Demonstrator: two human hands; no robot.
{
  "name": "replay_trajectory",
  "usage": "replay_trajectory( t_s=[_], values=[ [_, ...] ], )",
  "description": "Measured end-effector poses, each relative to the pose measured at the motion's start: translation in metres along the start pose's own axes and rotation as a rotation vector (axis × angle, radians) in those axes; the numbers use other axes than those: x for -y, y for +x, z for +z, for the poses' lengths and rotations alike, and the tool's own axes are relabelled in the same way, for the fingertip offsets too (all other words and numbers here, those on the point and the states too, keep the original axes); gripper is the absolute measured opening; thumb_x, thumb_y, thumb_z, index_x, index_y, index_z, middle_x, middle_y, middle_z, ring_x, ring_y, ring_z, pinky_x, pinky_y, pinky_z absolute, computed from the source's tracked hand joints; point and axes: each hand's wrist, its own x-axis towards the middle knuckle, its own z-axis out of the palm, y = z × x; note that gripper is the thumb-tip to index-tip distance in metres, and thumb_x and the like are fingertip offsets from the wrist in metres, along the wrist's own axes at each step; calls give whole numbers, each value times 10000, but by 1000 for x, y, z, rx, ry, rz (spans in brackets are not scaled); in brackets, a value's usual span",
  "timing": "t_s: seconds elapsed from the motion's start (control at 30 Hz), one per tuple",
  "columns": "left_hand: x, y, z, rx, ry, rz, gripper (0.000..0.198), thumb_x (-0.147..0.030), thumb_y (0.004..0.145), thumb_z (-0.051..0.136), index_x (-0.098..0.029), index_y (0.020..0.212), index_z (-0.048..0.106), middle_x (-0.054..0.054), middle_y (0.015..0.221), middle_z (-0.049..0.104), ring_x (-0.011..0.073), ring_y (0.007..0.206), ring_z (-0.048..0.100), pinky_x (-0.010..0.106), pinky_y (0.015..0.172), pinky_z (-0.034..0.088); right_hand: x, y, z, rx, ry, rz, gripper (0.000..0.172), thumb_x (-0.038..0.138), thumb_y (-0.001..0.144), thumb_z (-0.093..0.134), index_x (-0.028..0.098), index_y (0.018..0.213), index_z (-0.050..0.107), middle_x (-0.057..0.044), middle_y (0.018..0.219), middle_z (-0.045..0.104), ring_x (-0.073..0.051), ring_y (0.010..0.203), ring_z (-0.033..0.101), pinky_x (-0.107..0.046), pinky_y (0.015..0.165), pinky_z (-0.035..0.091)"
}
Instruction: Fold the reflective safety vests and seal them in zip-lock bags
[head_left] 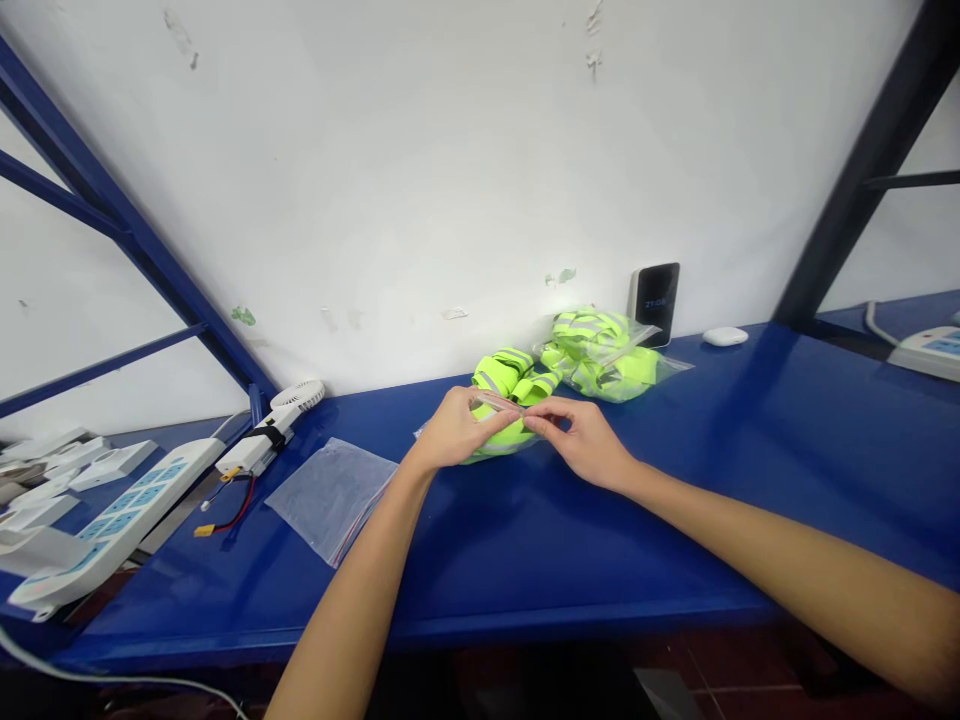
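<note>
In the middle of the blue table [510, 560], a clear zip bag [496, 401] holds a bundle of neon-yellow reflective straps [504, 372]. My left hand [459, 428] pinches the bag's upper edge between thumb and fingers. Close beside it, my right hand [581, 440] pinches the same edge with thumb and forefinger. Behind my right hand lie more yellow straps with grey stripes in clear bags [600, 350]. A flat, transparent zip bag [334, 495] rests on the table to the left, partly covered by my left forearm.
A phone [656, 303] leans upright against the wall, with a white case [724, 337] to its right. At the left are a white handheld fan [298, 396], a wired battery connector [206, 530] and a long power strip [124, 520]. Blue frame bars rise at the left.
</note>
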Motion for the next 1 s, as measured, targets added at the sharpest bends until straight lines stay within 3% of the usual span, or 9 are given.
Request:
replay_trajectory(
  t_s=[0.33, 0.47, 0.67, 0.8, 1.0],
  values=[
    [6, 0, 5, -72, 30, 1, 257, -395, 828, 636, -181, 859, 775, 48, 890, 765, 204, 859, 691, 301, 869, 509, -2, 0, 2, -11, -19, 4, 210, 350, 888, 578, 194, 872, 716, -39, 833, 726, -184, 710, 610, -298, 617, 432],
    [9, 0, 9, -134, 52, 32, 251, -388, 833, 635, -178, 847, 770, 55, 891, 760, 203, 868, 687, 304, 864, 508, -1, -2, 1, -7, -69, -69, 226, 345, 919, 528, 198, 873, 693, -45, 824, 703, -178, 699, 597, -290, 587, 413],
    [11, -4, 11, -177, 68, 73, 219, -353, 829, 648, -163, 825, 756, 61, 841, 745, 192, 821, 673, 297, 807, 513, 3, -3, 1, -20, -165, -231, 203, 286, 943, 478, 197, 881, 650, -64, 809, 660, -185, 743, 573, -319, 710, 434],
    [9, -7, 16, -242, 75, 125, 193, -322, 825, 653, -163, 754, 738, 54, 787, 731, 179, 765, 657, 290, 738, 510, 7, -2, 0, -29, -136, -242, 171, 261, 932, 493, 191, 806, 585, -29, 727, 582, -153, 663, 509, -283, 626, 401],
    [7, -9, 22, -282, 72, 200, 150, -295, 828, 656, -185, 767, 738, 42, 780, 736, 172, 756, 652, 297, 731, 512, 12, -1, -7, 15, -79, -231, 125, 269, 936, 519, 188, 860, 577, -15, 763, 580, -131, 645, 502, -259, 596, 391]
  ],
)
